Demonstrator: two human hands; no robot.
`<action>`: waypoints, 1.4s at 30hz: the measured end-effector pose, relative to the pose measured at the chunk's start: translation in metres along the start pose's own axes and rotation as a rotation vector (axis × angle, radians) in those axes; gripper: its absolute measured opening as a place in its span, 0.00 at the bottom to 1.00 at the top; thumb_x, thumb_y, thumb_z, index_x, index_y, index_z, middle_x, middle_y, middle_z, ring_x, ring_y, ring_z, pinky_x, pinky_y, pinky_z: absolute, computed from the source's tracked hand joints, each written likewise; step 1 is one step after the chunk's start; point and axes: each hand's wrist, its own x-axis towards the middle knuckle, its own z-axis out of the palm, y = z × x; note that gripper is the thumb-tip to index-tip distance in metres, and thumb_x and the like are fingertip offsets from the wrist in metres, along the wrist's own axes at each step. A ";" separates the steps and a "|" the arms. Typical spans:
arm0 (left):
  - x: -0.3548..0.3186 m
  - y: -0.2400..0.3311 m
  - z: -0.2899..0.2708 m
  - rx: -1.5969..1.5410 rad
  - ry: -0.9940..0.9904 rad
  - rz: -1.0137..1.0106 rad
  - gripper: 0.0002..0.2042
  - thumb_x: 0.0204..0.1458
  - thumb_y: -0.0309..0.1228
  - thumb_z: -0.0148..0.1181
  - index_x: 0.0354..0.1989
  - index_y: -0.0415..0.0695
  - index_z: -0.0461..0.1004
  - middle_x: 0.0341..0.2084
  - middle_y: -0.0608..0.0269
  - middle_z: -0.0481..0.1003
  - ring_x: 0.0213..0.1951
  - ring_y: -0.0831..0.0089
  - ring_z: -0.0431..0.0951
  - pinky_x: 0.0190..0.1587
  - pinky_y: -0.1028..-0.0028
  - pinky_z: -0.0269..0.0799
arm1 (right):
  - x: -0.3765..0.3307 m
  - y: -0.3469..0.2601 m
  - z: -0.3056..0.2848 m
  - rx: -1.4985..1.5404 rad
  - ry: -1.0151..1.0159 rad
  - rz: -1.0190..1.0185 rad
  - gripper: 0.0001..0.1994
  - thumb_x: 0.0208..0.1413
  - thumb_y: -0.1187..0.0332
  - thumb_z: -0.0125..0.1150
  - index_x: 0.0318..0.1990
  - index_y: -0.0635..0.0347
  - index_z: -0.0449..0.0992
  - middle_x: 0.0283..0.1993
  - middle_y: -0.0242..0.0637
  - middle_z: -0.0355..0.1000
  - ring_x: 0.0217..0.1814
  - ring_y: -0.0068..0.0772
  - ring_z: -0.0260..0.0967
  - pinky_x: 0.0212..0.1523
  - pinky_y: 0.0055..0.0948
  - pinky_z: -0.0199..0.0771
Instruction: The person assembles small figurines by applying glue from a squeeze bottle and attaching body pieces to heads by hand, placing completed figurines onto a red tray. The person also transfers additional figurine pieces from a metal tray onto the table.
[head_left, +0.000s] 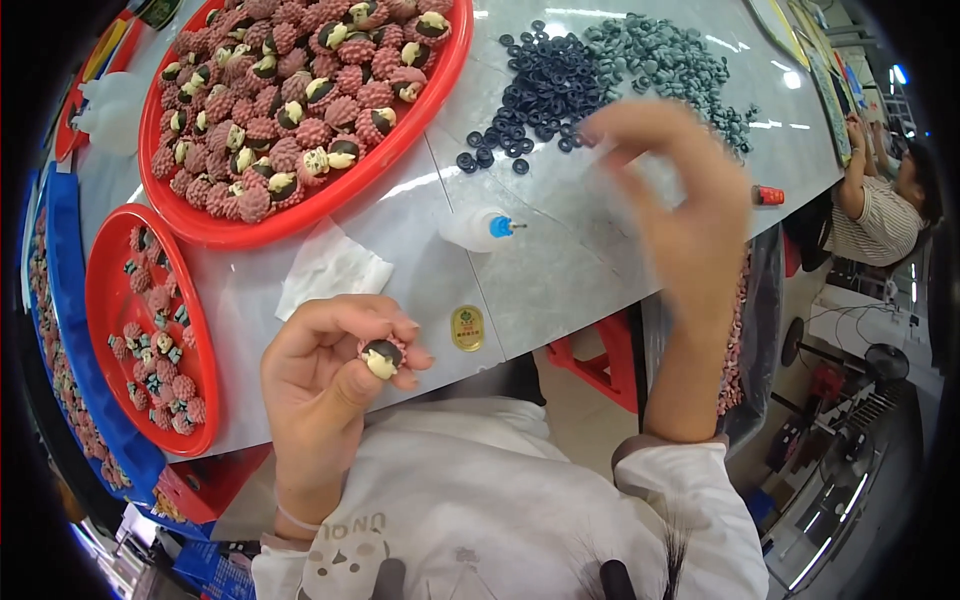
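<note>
The left hand (325, 375) is raised above the near edge of the counter (560, 260) and grips a small pink bumpy toy piece (382, 356). The piece sits at the fingertips, pinched between the thumb below and the curled fingers (345, 312) above and behind it; its black and cream face points outward, clear of the palm.

The right hand (675, 215) is blurred. It hovers over the counter near the pile of black rings (535, 85). Its fingers appear drawn together at the tips close to the rings, but whether they hold a ring cannot be determined.

A pile of grey-green discs (665, 60) lies just beside the black rings. A small glue bottle with a blue tip (480, 228) lies on its side between the two hands. A large red tray (330, 195) holds many pink pieces; a smaller red tray (110, 300) to the left holds fewer. A white tissue (330, 270) lies near the large tray. A gold oval sticker (467, 328) is on the counter just right of the held piece
</note>
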 end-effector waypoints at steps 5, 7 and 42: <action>0.002 0.000 0.001 0.008 -0.011 0.003 0.14 0.48 0.31 0.58 0.37 0.35 0.65 0.34 0.51 0.69 0.33 0.68 0.75 0.33 0.78 0.72 | 0.035 0.053 -0.014 -0.405 0.103 -0.015 0.08 0.41 0.79 0.57 0.33 0.63 0.74 0.30 0.34 0.72 0.33 0.24 0.68 0.36 0.21 0.65; 0.002 -0.001 0.001 -0.013 -0.019 0.002 0.14 0.48 0.30 0.58 0.38 0.34 0.66 0.34 0.51 0.69 0.34 0.68 0.75 0.34 0.78 0.72 | 0.035 0.055 -0.016 -0.445 0.094 -0.080 0.08 0.42 0.78 0.58 0.34 0.63 0.73 0.31 0.33 0.72 0.33 0.23 0.67 0.35 0.20 0.65; -0.016 -0.008 0.014 0.023 -0.015 0.012 0.23 0.37 0.41 0.68 0.35 0.37 0.68 0.28 0.64 0.67 0.29 0.79 0.70 0.30 0.85 0.68 | -0.060 -0.059 0.036 0.590 -0.111 -0.322 0.15 0.37 0.74 0.68 0.33 0.66 0.70 0.32 0.50 0.70 0.28 0.32 0.71 0.23 0.20 0.71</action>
